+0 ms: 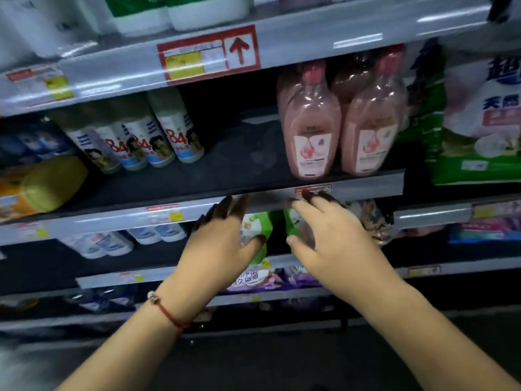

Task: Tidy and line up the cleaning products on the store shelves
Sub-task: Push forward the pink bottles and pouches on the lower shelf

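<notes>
Two green refill pouches (260, 235) stand side by side on a lower store shelf, just under the grey price rail (352, 190) of the shelf above, and both hands reach in to them. The left hand (222, 244) has fingers spread and loosely curved, its thumb lying against the left pouch; the right hand (329, 235) is likewise spread, thumb at the edge of the right pouch and fingertips up by the rail. Whether either hand truly grips a pouch cannot be told, since the hands cover most of both packs. On the shelf above, two pink bottles (341, 136) stand near the front edge on the right, with white 84 disinfectant bottles (146, 139) leaning in a row to the left and a wide bare gap between them. A likely risk: soft pouches may slump or slide forward off the shelf if pulled by one corner, and knuckles rising could knock the rail or the pink bottles perched close to the lip. The frame is motion-blurred; label text is mostly unreadable, the back of the lower shelf is dark, a patterned pack (372, 221) behind the right hand is unclear, and a large green and white bag (479, 122) is cut off at the right.
</notes>
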`<control>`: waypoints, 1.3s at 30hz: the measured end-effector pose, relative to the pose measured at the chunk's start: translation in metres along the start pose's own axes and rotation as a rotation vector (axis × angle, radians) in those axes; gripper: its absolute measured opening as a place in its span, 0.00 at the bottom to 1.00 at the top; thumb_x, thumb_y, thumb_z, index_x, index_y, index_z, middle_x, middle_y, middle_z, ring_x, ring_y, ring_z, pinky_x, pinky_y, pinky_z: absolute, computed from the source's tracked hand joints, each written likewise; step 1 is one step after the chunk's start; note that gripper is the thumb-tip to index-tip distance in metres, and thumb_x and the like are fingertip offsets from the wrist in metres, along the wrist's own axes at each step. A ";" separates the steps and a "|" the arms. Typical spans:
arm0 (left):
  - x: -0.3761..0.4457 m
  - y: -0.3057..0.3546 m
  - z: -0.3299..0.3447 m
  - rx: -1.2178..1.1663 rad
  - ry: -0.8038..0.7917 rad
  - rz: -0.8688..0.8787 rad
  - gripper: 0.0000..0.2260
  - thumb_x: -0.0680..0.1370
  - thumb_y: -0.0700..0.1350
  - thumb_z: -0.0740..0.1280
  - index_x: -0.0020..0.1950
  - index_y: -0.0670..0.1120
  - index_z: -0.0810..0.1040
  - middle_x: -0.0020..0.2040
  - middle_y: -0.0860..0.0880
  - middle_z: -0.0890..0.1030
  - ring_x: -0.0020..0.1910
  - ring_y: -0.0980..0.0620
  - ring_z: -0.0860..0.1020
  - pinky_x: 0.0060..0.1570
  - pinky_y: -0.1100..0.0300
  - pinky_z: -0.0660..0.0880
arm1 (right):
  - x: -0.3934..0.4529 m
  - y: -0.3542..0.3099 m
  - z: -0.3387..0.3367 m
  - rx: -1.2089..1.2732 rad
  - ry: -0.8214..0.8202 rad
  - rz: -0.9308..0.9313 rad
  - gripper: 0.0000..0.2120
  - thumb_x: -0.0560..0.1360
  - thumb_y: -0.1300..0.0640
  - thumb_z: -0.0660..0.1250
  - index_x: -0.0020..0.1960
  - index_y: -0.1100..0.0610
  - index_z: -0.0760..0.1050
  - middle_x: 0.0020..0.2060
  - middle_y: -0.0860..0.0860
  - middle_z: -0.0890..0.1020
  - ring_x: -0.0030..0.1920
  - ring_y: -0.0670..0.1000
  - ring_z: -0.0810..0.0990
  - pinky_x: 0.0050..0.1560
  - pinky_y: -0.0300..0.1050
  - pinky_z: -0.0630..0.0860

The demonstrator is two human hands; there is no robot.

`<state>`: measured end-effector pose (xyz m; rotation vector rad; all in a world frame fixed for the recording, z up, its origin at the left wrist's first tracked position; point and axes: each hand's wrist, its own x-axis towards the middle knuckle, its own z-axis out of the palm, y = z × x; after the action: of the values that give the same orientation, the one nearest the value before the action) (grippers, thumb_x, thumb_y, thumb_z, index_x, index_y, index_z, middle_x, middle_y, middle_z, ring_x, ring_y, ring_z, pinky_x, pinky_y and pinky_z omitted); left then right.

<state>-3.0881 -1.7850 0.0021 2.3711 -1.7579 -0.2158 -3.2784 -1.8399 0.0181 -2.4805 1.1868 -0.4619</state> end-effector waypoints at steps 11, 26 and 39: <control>-0.111 -0.163 -0.040 0.093 0.185 -0.122 0.35 0.78 0.66 0.60 0.81 0.52 0.57 0.79 0.44 0.62 0.77 0.43 0.63 0.73 0.46 0.64 | 0.008 -0.172 0.066 -0.205 -0.213 -0.226 0.31 0.80 0.43 0.60 0.80 0.47 0.55 0.78 0.47 0.61 0.78 0.52 0.57 0.78 0.48 0.51; -0.289 -0.400 -0.101 0.081 0.348 -0.473 0.32 0.79 0.67 0.57 0.81 0.57 0.56 0.80 0.49 0.61 0.79 0.47 0.59 0.76 0.49 0.60 | -0.002 -0.438 0.186 -0.079 -0.264 -0.399 0.30 0.81 0.43 0.62 0.79 0.48 0.58 0.76 0.44 0.65 0.77 0.48 0.61 0.76 0.46 0.57; -0.354 -0.539 -0.113 0.055 0.372 -0.733 0.30 0.79 0.65 0.60 0.80 0.56 0.61 0.79 0.49 0.63 0.78 0.50 0.61 0.74 0.52 0.61 | 0.035 -0.588 0.293 -0.061 -0.458 -0.676 0.31 0.80 0.42 0.62 0.80 0.44 0.55 0.80 0.46 0.58 0.80 0.50 0.52 0.79 0.48 0.50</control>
<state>-2.6638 -1.2867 -0.0090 2.7613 -0.7011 0.1760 -2.7330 -1.4719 0.0253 -2.7847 0.1764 0.0002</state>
